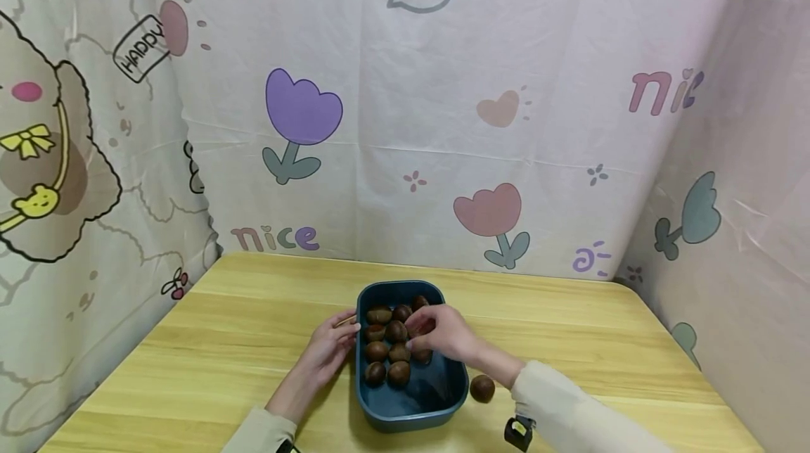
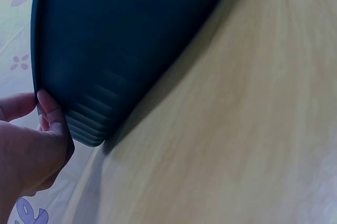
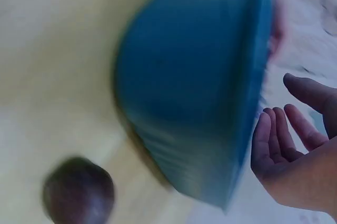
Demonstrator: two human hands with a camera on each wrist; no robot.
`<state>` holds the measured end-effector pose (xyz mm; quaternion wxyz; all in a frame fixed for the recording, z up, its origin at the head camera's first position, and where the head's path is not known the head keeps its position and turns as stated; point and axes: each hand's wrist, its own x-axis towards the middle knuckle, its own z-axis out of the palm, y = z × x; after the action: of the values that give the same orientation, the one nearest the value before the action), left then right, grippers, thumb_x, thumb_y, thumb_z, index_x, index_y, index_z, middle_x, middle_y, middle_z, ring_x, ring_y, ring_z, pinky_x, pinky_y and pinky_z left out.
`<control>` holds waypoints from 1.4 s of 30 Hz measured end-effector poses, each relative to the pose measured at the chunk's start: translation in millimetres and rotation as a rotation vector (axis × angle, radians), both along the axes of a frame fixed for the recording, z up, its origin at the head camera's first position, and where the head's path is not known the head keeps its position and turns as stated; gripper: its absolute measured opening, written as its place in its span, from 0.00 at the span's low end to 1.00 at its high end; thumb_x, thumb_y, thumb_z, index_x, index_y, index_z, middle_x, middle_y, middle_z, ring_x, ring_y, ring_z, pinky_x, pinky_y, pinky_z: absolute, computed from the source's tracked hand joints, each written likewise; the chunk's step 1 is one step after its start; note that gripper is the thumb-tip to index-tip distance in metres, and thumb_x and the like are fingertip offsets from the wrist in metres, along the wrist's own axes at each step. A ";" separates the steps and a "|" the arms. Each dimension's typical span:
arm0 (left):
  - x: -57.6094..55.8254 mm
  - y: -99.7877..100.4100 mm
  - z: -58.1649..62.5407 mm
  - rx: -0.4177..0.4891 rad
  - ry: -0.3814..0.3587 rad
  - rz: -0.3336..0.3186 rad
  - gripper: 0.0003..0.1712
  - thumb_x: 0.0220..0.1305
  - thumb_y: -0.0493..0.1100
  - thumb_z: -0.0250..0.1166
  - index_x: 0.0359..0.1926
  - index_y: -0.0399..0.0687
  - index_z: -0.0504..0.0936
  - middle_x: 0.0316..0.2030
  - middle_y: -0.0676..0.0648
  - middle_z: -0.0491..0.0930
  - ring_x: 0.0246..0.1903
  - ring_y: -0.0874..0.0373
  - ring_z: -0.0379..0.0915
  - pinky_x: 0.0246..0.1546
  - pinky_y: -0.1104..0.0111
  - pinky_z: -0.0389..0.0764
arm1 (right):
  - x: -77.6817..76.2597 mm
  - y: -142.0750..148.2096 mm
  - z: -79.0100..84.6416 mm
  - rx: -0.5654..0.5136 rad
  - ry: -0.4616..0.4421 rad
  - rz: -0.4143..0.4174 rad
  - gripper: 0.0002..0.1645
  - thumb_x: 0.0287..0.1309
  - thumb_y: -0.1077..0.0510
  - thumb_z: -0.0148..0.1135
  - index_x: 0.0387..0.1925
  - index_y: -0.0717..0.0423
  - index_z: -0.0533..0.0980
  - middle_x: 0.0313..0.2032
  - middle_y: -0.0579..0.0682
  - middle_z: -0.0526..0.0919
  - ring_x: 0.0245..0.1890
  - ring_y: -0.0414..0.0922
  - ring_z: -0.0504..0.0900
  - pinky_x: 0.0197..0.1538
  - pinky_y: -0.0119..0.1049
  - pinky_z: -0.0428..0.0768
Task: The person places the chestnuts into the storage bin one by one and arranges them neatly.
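Observation:
A dark blue rectangular container point(image 1: 413, 424) stands on the table with several brown chestnuts point(image 1: 399, 373) inside, set roughly in rows toward its left and far parts. At the container's left wall, my left hand point(image 1: 329, 347) pinches the rim between thumb and fingertips, as the left wrist view point(image 2: 39, 145) also shows of that hand. Over the chestnuts in the right half hovers my right hand point(image 1: 446, 333). In the right wrist view, its thumb and relaxed fingers point(image 3: 283, 137) stand apart with nothing visible between them. Some chestnuts beneath this hand are partly hidden.
One loose chestnut point(image 1: 482, 388) lies on the wooden table point(image 1: 266, 326) just outside the container's right near corner, close to the right forearm. Patterned cloth point(image 1: 405, 101) hangs behind the table and along both sides.

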<state>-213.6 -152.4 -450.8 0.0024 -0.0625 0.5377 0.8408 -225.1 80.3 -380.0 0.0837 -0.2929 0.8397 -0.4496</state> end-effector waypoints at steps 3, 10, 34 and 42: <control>0.2 -0.5 -0.2 -0.005 -0.001 0.003 0.22 0.65 0.26 0.53 0.59 0.25 0.64 0.41 0.43 0.75 0.33 0.60 0.72 0.35 0.72 0.73 | -2.0 11.9 9.3 -0.062 -0.006 -0.029 0.14 0.53 0.65 0.70 0.43 0.64 0.81 0.37 0.56 0.82 0.34 0.44 0.78 0.37 0.33 0.79; -1.9 -1.0 -0.6 0.000 -0.002 -0.005 0.22 0.64 0.26 0.53 0.59 0.25 0.65 0.42 0.42 0.75 0.33 0.60 0.72 0.36 0.72 0.74 | -1.8 42.8 5.8 -0.171 -0.094 -0.117 0.19 0.54 0.62 0.69 0.47 0.67 0.79 0.42 0.59 0.82 0.39 0.46 0.79 0.42 0.36 0.79; -1.3 -2.4 -1.0 0.004 0.004 -0.003 0.22 0.64 0.26 0.53 0.59 0.25 0.64 0.42 0.43 0.75 0.34 0.59 0.72 0.37 0.71 0.74 | 29.1 101.9 -53.7 -0.189 -0.288 -0.170 0.20 0.51 0.67 0.69 0.45 0.74 0.76 0.41 0.57 0.82 0.42 0.49 0.80 0.43 0.33 0.78; 0.1 -1.3 -0.2 0.024 0.024 -0.022 0.19 0.64 0.25 0.53 0.57 0.26 0.66 0.41 0.43 0.76 0.34 0.59 0.72 0.36 0.72 0.74 | 32.7 108.4 -65.4 -0.232 -0.372 -0.110 0.24 0.45 0.73 0.67 0.47 0.77 0.74 0.40 0.58 0.82 0.40 0.47 0.78 0.42 0.33 0.78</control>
<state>-213.5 -153.7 -450.9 0.0059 -0.0465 0.5281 0.8479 -192.4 188.7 -445.4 0.1782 -0.1666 0.7672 -0.5933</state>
